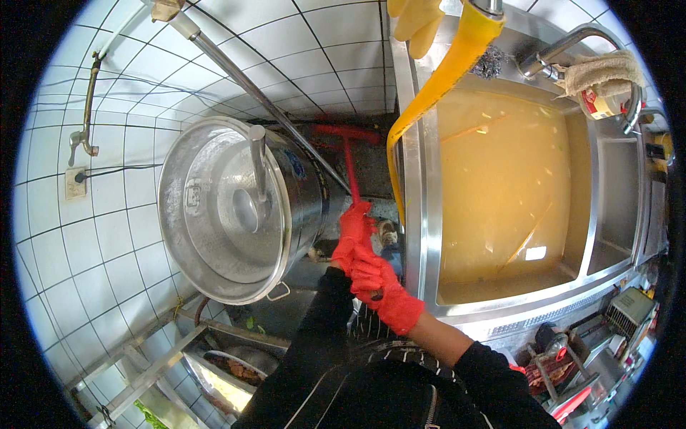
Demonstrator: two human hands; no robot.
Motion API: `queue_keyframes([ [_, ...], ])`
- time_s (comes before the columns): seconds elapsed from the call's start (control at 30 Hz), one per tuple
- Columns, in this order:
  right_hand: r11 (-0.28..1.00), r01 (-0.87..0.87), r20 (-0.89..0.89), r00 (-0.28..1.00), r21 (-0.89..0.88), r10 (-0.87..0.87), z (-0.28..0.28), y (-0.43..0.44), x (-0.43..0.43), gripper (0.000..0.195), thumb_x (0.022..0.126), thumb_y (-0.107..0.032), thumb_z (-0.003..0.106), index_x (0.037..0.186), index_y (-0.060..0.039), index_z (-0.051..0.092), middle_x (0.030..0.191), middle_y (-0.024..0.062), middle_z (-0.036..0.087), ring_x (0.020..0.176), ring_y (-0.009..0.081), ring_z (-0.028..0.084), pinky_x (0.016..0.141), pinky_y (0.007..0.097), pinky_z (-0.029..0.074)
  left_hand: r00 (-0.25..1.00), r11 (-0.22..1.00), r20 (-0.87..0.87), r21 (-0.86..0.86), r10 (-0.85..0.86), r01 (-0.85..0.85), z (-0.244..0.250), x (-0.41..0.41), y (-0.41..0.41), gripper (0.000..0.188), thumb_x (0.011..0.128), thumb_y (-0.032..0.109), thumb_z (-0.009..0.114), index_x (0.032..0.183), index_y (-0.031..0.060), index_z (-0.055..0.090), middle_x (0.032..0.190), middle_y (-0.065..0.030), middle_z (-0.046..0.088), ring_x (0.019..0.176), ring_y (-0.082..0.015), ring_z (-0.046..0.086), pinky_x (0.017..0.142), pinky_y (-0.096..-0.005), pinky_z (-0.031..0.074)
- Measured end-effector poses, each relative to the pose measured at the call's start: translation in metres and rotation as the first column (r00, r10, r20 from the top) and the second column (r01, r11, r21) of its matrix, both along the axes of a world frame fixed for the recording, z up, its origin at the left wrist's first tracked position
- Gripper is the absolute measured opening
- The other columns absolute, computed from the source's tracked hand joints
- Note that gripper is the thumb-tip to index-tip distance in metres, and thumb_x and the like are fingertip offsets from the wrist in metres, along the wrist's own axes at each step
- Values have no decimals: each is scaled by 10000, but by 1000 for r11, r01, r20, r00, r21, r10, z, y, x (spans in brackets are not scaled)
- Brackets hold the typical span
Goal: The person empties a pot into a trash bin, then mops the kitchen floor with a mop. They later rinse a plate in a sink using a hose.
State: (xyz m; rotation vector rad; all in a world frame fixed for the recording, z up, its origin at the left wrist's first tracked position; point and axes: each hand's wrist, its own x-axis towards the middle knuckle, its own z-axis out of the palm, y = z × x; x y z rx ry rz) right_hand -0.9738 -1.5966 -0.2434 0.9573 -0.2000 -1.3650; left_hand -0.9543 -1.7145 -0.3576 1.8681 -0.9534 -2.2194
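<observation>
My left hand (353, 231) and my right hand (383, 292), both in red rubber gloves, grip the handle of a red T-shaped floor tool (349, 161). The left grips further along the handle; the right is close to its dark end. The tool's wide head points away from me, down in the dark floor corner between the steel barrel (225, 214) and the steel sink (426, 236). Its head is blurred, so I cannot tell whether it is a brush or a squeegee.
A metal pole (268, 104) slants down behind the barrel, which holds a ladle (257, 161). A yellow hose (423, 110) hangs over the edge of the sink, which holds cloudy yellowish water (498, 177). Yellow gloves (418, 27) hang above. A steel-framed rack (161, 356) stands lower left.
</observation>
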Motion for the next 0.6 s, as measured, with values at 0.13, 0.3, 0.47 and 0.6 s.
queue_keyframes([
  [0.13,999,36,105,994,0,-36,-25,-20,12,315,912,-155,496,613,-141,394,437,-62,316,329,69,280,308,217,244,961,984,-219,92,167,-150,-28,17,-23,227,817,235,587,955,56,609,617,-35,524,504,-157,504,452,-283,395],
  [0.3,960,189,307,944,-206,-120,-28,-45,4,198,903,-138,501,722,-109,427,517,-51,390,393,72,351,356,230,310,633,889,-629,374,451,-263,-43,-1,-41,232,840,195,564,1000,30,591,603,-2,493,472,-125,451,455,-264,382],
  [0.47,741,-452,-571,472,497,671,8,-66,-30,241,808,-211,653,909,-12,560,697,82,571,560,194,571,549,329,562,570,892,-686,347,452,-290,-64,1,-65,212,852,169,533,996,20,580,569,20,448,455,-115,424,444,-257,373],
  [0.6,682,-353,-597,329,641,732,12,-81,-22,210,819,-218,634,854,-19,574,645,50,541,518,162,535,480,293,520,610,896,-672,415,420,-160,-76,-4,-87,199,862,148,508,992,12,572,542,38,412,442,-107,403,435,-251,366],
])
